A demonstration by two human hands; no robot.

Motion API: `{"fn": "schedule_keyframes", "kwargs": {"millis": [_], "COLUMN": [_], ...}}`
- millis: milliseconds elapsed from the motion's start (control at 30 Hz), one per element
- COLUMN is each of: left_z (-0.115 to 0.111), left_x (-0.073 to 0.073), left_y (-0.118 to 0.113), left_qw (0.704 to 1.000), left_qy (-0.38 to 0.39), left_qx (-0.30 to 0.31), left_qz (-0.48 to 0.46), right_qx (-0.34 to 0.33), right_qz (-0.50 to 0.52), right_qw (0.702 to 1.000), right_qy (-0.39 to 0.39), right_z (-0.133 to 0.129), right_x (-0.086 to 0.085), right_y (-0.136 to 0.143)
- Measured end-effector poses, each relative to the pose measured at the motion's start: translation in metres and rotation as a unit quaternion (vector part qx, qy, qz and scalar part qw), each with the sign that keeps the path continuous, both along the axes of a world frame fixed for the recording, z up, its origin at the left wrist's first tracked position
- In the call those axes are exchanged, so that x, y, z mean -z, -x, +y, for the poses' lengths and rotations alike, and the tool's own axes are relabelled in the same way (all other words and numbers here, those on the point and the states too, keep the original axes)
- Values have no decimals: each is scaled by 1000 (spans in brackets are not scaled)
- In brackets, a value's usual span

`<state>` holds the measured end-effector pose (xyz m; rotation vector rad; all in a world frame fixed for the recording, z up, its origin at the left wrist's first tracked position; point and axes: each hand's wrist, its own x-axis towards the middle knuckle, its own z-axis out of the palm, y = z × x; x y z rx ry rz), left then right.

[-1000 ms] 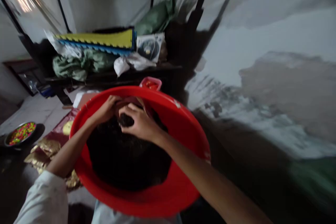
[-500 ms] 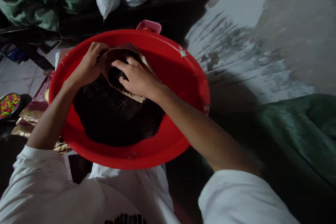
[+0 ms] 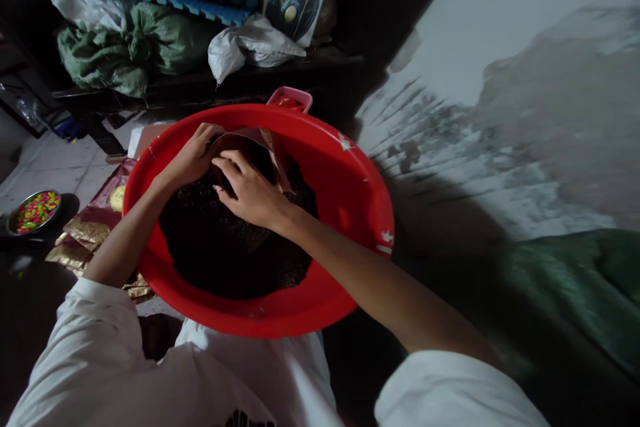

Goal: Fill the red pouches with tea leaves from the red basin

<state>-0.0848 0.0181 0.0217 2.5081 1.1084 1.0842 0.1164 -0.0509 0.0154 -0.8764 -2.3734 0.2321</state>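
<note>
A wide red plastic basin [image 3: 260, 323] sits in front of me, with a heap of dark, loose, crumbly material [image 3: 220, 253] in it. Inside the basin lies a brown bag [image 3: 237, 145], its mouth facing me and its right side folded up. My left hand [image 3: 195, 155] grips the bag's upper left edge; some of its fingertips are hidden behind the rim. At the bag's mouth is my right hand [image 3: 253, 193], fingers bent and apart, with nothing seen between them. Dark bits cling to its fingertips.
A pink container [image 3: 295, 99] stands beyond the basin. To the left are maroon-and-gold packets [image 3: 90, 233] and a bowl of colourful pieces [image 3: 37, 212]. Sacks [image 3: 100, 60] and a fan box [image 3: 295, 3] rest on a shelf behind. A stained wall [image 3: 430, 127] and green sack [image 3: 575, 280] are at right.
My view has tilted up, showing more of the shelf. My right hand has drawn back from inside the bag's mouth. The bag sits lower and more turned, with my left hand still on its edge.
</note>
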Motion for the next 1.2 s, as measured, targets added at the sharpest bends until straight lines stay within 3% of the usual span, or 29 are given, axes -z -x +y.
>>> {"fn": "schedule_keyframes", "kwargs": {"millis": [333,533,667,867,1200], "left_z": [7,7,3,-1,-7], "left_x": [5,6,3,-1,-8], "left_y": [6,2,-1,0,7], "left_qw": [1000,998,991,976,964], "left_qy": [-5,2,-13,-46,-63], "left_qx": [-17,-52,-107,-164,-195], "left_qz": [4,-29,-76,-133,-168], "right_qx": [103,6,-61,-61,3], "right_qz": [-110,-59,-122,-180,-4], "right_qw": [988,997,986,975,997], "right_qy": [30,-58,-99,-119,-79], "right_z": [21,4,-24,-39,-20], "right_x": [9,3,6,10,-14], "right_y": [-13,-1,12,18,-5]}}
